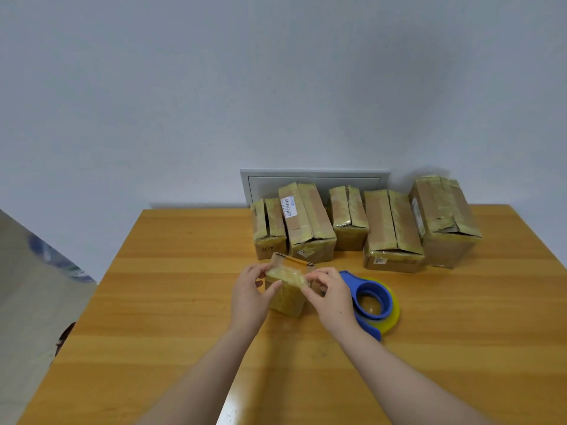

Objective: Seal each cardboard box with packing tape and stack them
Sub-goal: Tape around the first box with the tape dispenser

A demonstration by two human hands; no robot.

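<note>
Head view: small tape-wrapped cardboard box
Left hand: pinching box top, 9 o'clock
Right hand: pinching box top, 3 o'clock

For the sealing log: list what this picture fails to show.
Head view:
Small box: its sides, covered by the left hand and right hand.
Barcode label: print too small to read.
Tape dispenser: its left edge, behind the right hand.
Wall panel: lower part, behind the row of boxes.
</note>
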